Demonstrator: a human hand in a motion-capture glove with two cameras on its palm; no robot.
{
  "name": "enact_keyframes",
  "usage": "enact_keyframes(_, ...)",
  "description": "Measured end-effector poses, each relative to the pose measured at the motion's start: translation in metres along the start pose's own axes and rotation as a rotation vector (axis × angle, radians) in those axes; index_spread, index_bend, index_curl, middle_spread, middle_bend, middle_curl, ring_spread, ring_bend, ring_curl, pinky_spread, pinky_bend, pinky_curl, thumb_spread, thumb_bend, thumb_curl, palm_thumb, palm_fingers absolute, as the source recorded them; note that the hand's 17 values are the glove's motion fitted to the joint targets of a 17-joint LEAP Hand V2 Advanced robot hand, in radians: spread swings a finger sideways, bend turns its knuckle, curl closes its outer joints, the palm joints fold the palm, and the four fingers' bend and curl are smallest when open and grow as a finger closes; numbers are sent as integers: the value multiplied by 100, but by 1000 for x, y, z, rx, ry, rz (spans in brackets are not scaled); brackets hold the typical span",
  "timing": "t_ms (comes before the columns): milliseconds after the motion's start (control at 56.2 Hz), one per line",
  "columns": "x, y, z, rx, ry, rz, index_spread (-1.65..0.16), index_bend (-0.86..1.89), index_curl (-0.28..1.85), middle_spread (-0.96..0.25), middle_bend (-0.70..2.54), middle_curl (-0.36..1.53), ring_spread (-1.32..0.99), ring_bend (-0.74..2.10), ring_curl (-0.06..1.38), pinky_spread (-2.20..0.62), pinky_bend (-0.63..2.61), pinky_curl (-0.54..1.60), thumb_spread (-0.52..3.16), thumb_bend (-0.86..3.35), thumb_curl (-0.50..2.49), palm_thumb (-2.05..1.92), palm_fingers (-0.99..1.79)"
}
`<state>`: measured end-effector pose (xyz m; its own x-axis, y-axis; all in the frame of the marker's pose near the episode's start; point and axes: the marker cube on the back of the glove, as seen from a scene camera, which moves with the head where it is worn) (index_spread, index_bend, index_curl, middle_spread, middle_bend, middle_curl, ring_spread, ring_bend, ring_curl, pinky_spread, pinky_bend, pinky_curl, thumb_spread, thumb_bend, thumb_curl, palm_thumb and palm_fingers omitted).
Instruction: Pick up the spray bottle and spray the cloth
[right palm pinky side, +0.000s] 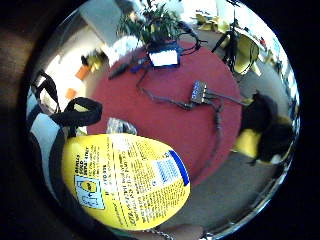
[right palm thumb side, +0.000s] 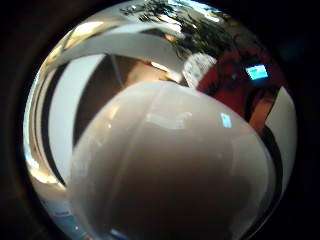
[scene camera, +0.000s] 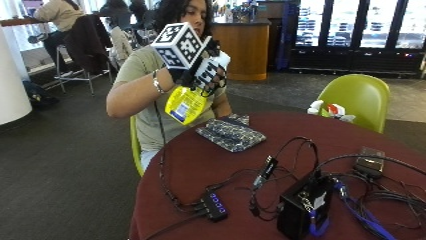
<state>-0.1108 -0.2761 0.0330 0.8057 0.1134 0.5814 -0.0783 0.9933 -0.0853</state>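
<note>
At the left of the outside view a person sits at a round red desk (scene camera: 200, 165) and holds a yellow spray bottle (scene camera: 185, 104) up in the air, in front of the chest and above the near edge of the desk. The gloved right hand (scene camera: 203, 74) is at the top of the bottle, and its fingers (scene camera: 214, 75) are curled round the upper part, so the bottle hangs below the hand with its label turned toward the camera. The bottle is tilted a little and does not touch the desk.

Just to the right and lower, a folded cloth (scene camera: 230, 133) with a dark small pattern lies flat on the desk, close to the person and below the bottle. The bottle and the cloth are apart.

Further right, in the middle of the desk, there is a small USB hub (scene camera: 214, 205) with blue lights, and black cables (scene camera: 279, 165) run from it across the surface. Beside them stands a black box (scene camera: 303, 205). At the far right side a green chair (scene camera: 356, 97) stands behind the desk.

In the little finger side palm view the yellow label of the bottle (right palm pinky side: 125, 182) is very close to the palm, and the patterned cloth (right palm pinky side: 120, 126) lies on the red desk (right palm pinky side: 180, 125) just beside it. In the thumb side palm view a white rounded part of the bottle (right palm thumb side: 165, 170) fills most of the picture.
</note>
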Motion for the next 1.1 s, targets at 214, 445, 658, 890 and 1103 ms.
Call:
enact_keyframes(214, -26, -1, 42, -437, 399, 97, -25, 42, 51, -16, 58, 51, -20, 56, 45, -29, 38, 39, 23, -3, 69, 98, 138)
enact_keyframes(445, -16, 10, 125, -710, 697, 140, -25, 41, 53, -15, 58, 51, -20, 57, 46, -30, 40, 39, 20, -3, 72, 96, 137)
enact_keyframes(658, 0, 14, 186, -891, 950, 193, -25, 40, 55, -15, 58, 51, -20, 55, 46, -29, 40, 39, 21, -3, 74, 95, 135)
enact_keyframes(890, -54, -26, 181, -725, 772, 94, -25, 38, 56, -16, 57, 50, -20, 55, 46, -28, 41, 38, 22, -4, 76, 94, 135)
enact_keyframes(1103, -123, -79, 188, -512, 326, -62, -25, 37, 57, -16, 56, 50, -20, 54, 46, -28, 40, 38, 22, -4, 77, 94, 135)
